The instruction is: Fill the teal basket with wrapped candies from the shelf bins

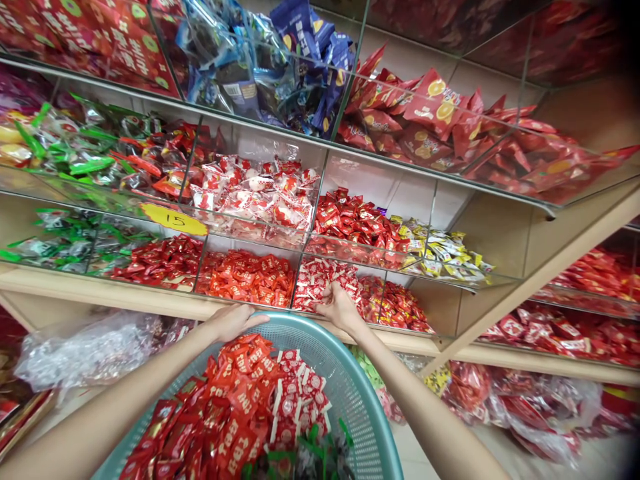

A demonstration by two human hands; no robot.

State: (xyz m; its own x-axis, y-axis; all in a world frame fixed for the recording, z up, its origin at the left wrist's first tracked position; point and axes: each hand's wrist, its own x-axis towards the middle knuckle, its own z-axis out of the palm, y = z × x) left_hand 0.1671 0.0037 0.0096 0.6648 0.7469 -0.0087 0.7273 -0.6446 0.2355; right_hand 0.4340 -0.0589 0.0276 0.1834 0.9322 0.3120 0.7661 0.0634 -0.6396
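Observation:
My left hand (234, 323) holds the far rim of a teal plastic basket (373, 383), its fingers closed over the edge. Inside the basket lie orange-red packets (245, 393), dark red packets (170, 433), red-and-white packets (297, 393) and some green-wrapped sweets (305, 460). Beyond the basket, my right hand (340, 305) is at the front of the bottom-shelf compartment of red-and-white sweets (325, 273). Its fingers are curled together at the pile, and whatever they may hold is too small to make out.
Clear dividers and front panels split the shelves (200, 120) into compartments of wrapped sweets. A yellow price tag (174, 219) reads 15. Plastic bags (95, 347) lie under the shelf at left, more bags (545, 407) at right. A slanting wooden post (545, 267) stands at right.

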